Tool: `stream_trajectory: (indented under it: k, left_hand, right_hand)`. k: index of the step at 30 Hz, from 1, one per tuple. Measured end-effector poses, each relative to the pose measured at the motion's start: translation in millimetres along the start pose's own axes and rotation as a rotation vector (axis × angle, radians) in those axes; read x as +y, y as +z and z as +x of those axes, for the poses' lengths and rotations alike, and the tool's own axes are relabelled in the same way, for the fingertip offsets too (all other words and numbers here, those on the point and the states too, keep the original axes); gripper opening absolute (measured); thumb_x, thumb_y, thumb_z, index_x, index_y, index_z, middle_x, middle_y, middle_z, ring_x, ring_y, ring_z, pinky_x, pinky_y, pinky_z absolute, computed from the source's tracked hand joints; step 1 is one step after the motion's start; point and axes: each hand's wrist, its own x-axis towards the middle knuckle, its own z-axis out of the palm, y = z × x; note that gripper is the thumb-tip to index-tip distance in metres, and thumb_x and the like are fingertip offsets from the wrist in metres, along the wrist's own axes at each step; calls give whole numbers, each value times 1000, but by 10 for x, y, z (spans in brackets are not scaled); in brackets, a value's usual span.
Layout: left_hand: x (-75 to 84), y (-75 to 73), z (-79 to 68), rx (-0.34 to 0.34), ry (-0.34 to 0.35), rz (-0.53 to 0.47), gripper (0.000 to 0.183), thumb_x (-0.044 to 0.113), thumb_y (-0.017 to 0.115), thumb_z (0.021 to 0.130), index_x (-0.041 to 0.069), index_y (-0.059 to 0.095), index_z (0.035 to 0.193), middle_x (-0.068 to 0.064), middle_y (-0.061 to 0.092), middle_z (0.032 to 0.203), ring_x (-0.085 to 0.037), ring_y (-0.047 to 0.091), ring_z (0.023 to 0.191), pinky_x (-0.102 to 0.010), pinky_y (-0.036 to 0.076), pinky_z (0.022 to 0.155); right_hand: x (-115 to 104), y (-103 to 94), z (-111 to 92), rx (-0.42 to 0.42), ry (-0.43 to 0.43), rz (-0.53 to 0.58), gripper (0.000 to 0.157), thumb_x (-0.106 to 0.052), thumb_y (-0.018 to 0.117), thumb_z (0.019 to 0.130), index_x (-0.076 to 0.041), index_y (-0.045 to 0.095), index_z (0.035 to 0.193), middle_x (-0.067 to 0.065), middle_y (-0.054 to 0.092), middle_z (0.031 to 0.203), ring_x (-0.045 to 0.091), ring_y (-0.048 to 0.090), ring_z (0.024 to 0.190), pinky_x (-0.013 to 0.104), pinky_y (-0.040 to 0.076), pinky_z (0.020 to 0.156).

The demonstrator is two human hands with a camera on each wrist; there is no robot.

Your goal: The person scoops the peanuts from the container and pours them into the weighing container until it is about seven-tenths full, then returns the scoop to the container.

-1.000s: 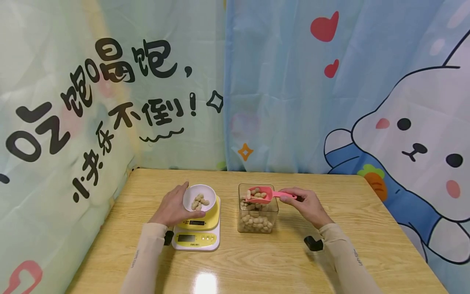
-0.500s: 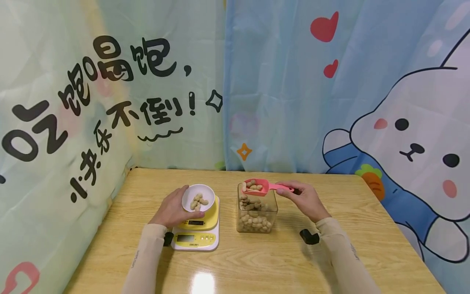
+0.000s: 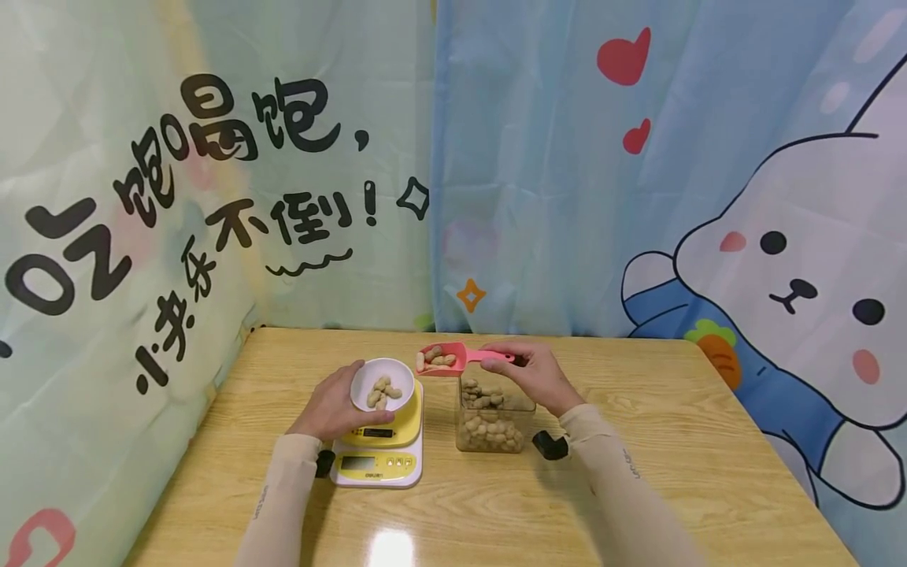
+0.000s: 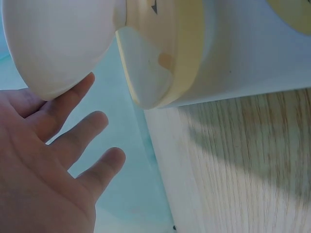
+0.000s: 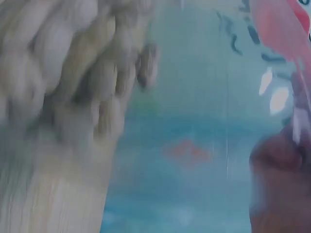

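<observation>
My left hand [image 3: 329, 405] holds a small white bowl [image 3: 365, 376] by its side, thumb along the near rim, over a yellow-and-white kitchen scale [image 3: 379, 476]. Several unshelled peanuts [image 3: 383, 389] lie in the bowl. In the left wrist view, one fingertip touches the bowl's outer wall [image 4: 58, 53], while two other fingers [image 4: 80, 138] are spread below. My right hand [image 3: 538, 378] grips the handle of a pink scoop [image 3: 460, 358] loaded with several peanuts. The scoop is in the air between the bowl and the clear container. The right wrist view is blurred, with the scoop [image 5: 282, 29] at its edge.
A clear square container [image 3: 525, 403] of peanuts stands right of the scale, below my right hand. The wooden table [image 3: 453, 512] meets a printed curtain [image 3: 524, 197] at the back and left. A black wrist camera [image 3: 549, 446] hangs under the right wrist.
My right hand has lifted the loaded scoop from over the container and moved it left toward the bowl. The left hand and bowl stay nearly where they were.
</observation>
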Motion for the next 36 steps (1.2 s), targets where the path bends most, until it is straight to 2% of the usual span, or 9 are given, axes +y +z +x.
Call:
stream_trajectory:
  k: [3, 7, 11, 15, 19, 26, 31, 36]
  left_hand:
    - [-3, 0, 2, 2, -3, 14, 117, 64, 87, 67, 5, 38, 156, -16, 51, 147, -34, 49, 132, -54, 41, 108]
    - [0, 3, 6, -2, -7, 34, 117, 65, 86, 68, 5, 37, 156, -17, 50, 148, -35, 48, 134, -55, 40, 109]
    - [7, 3, 13, -4, -5, 49, 116, 65, 85, 68, 5, 38, 155, -17, 51, 147, -35, 49, 133, -54, 41, 108]
    - [16, 1, 18, -2, -6, 53, 115, 65, 85, 68, 5, 39, 155, -15, 53, 144, -33, 52, 128, -53, 43, 106]
    - [28, 3, 18, -2, -12, 57, 114, 63, 86, 69, 6, 39, 155, -15, 54, 143, -32, 53, 126, -53, 45, 105]
    - [45, 2, 19, 7, -11, 52, 114, 62, 87, 68, 5, 39, 155, -15, 54, 143, -33, 52, 128, -54, 44, 105]
    - [53, 4, 23, 8, -18, 40, 114, 63, 87, 67, 5, 40, 154, -13, 57, 138, -31, 54, 122, -53, 47, 102]
    - [59, 11, 22, 19, -19, 45, 112, 62, 88, 67, 5, 42, 152, -12, 59, 134, -29, 56, 117, -51, 50, 98]
  right_hand:
    - [-46, 136, 56, -20, -4, -28, 28, -30, 74, 95, -17, 76, 119, 5, 72, 115, 20, 56, 70, 29, 47, 61]
    - [-97, 271, 110, -31, 7, -63, 30, -37, 75, 93, -20, 77, 117, 2, 72, 114, 30, 59, 72, 29, 48, 61]
    - [-127, 355, 149, -71, 15, -88, 32, -38, 75, 92, -17, 78, 117, 2, 73, 111, 40, 62, 78, 30, 52, 62]
    - [-189, 392, 188, -116, 15, -158, 30, -40, 75, 92, -20, 78, 114, -3, 72, 99, 31, 63, 74, 30, 52, 61]
    - [-300, 386, 246, -179, -34, -246, 26, -37, 74, 94, -19, 79, 112, -6, 71, 90, 18, 54, 67, 29, 47, 59]
    - [-496, 358, 356, -287, -113, -394, 17, -30, 73, 95, -18, 80, 106, -10, 71, 88, 11, 47, 59, 26, 40, 53]
    - [-522, 353, 365, -303, -159, -439, 16, -28, 73, 95, -17, 80, 105, -10, 71, 89, 10, 47, 58, 25, 41, 53]
    - [-447, 337, 323, -274, -158, -426, 17, -30, 73, 95, -19, 79, 107, -12, 70, 90, 11, 51, 64, 26, 44, 58]
